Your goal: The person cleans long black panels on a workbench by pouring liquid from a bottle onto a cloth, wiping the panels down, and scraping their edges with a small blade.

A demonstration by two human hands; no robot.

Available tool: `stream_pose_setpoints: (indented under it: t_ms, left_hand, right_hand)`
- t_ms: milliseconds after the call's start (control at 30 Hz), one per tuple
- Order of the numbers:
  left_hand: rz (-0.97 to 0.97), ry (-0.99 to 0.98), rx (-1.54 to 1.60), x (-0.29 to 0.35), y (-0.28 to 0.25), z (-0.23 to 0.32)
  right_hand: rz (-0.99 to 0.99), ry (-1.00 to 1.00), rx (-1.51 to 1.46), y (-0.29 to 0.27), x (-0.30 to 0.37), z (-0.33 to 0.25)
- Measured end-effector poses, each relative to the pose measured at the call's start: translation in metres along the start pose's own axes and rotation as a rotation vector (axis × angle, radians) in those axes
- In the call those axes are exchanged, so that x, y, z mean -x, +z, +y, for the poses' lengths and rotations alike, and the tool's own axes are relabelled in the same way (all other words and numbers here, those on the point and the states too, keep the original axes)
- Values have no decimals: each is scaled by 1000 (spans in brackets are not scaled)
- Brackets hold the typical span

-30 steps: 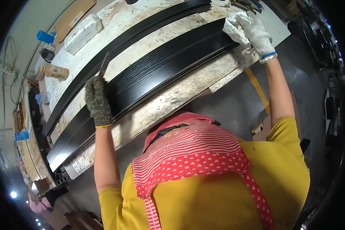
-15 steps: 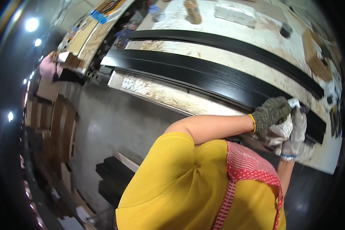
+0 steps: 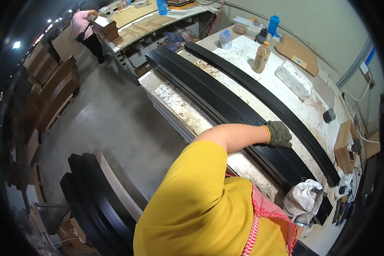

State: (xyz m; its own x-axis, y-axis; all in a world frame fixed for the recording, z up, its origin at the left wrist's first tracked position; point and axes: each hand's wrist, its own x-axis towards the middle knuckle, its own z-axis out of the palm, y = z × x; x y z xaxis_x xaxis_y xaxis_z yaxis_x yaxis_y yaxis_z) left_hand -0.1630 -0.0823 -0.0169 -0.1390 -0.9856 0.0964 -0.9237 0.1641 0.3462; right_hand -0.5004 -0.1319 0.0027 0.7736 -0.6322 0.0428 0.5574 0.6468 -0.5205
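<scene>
A long black board (image 3: 217, 91) with a lengthwise groove lies across the white worktable (image 3: 155, 77). Over its far edge curls my left hand (image 3: 279, 134) in a dark green-grey knit glove with a yellow cuff; its fingertips are partly hidden. Close to the board's right end, my right hand (image 3: 301, 222) is mostly covered by a crumpled whitish cloth (image 3: 304, 197), which it grips; only the cuff and wrist show. A narrower black strip (image 3: 264, 98) lies beyond the board, roughly parallel to it.
On the table's far side stand a bottle of brownish liquid (image 3: 261, 57), a white foam block (image 3: 293, 80), a dark cup (image 3: 329, 115) and a blue bottle (image 3: 273, 25). Black boards (image 3: 100, 200) are stacked low at left. A person in pink (image 3: 80, 23) works farther off.
My left hand has moved away from the cloth, leftward along the black board. My right hand stays by the board's right end with the cloth. The view has turned.
</scene>
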Motion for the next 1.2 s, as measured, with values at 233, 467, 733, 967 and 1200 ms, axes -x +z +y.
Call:
stream_pose_setpoints:
  t_ms: [233,467,733,967,1200]
  left_hand:
    - [-311,47,19,29,-45,-13]
    - [-323,36,-12,10,-44,-22]
    - [-372,123,-160,7,-50,-20]
    - [-342,94,64,-1,-61,-26]
    - [-264,85,-119,-22,-106,-2]
  right_hand:
    - [123,-33,392,-8,0,-16]
    - [340,-38,435,-18,5,-20]
    - [396,-127,502,-17,3,-13]
    - [548,-301,483,-72,38,-34]
    - [497,-182,458,-5,19,-23]
